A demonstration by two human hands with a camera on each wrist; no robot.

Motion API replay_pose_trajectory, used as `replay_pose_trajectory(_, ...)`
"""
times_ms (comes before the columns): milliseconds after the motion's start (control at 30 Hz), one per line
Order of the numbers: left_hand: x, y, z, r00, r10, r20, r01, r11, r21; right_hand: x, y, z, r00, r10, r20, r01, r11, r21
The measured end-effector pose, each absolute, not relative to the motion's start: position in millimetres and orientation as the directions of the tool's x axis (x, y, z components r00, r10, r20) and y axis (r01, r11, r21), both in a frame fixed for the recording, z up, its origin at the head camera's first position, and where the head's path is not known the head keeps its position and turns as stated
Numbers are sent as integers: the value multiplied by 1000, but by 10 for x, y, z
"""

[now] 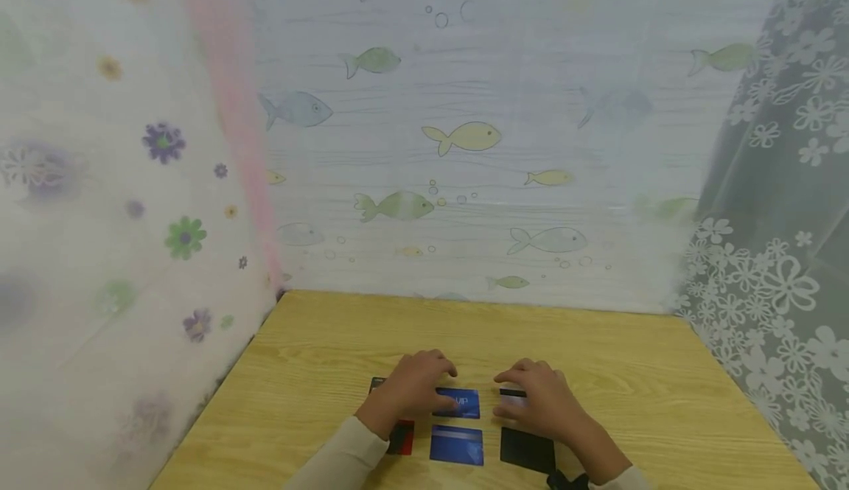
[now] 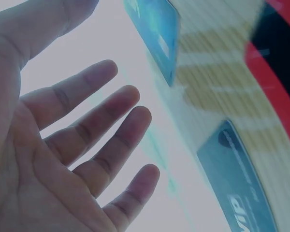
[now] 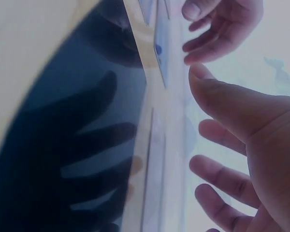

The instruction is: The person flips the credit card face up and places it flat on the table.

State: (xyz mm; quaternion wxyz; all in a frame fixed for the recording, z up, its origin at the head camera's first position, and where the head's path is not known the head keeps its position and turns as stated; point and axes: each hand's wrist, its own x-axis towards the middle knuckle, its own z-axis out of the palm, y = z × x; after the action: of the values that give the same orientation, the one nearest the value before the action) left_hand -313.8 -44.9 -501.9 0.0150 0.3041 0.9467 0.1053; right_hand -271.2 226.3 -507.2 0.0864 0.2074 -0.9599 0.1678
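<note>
My left hand hovers over the tabletop, fingers spread and loosely bent, with nothing in its grasp. Near its thumb lies a blue VIP card. A dark card at the upper left and a black and red card are partly hidden by that hand and its sleeve. On the other side, my right hand hangs above a pale card with a black stripe, its fingers apart and holding nothing. Closer to me lie a blue card and a black card, which looks large and reflective in the right wrist view.
The wood-grain table meets a fish-print curtain at the back. A flowered sheet hangs at the left, and lace fabric at the right. A small black object sits by the right wrist.
</note>
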Motion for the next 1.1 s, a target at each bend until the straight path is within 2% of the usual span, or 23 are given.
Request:
replay_pose_trajectory(400, -3188, -59, -5011, -777, 627, 58, 624, 757, 194, -2698, 2595, -4989, -932, -324, 164, -362, 855, -372)
replay_pose_trajectory(567, -3210, 127, -5031, -757, 650, 60, 647, 735, 204, -2716, 2756, -5026, -943, -310, 122, -330, 818, -471)
replay_pose_trajectory(833, -3224, 352, -5004, -771, 635, 52, 635, 759, 145, -2749, 2903, -5063, -959, -268, 97, -268, 735, -623)
replay_pose_trajectory(1100, -3250, 485, -5006, -773, 634, 30, 629, 760, 160, -2807, 3036, -5104, -955, -295, 38, -247, 718, -651)
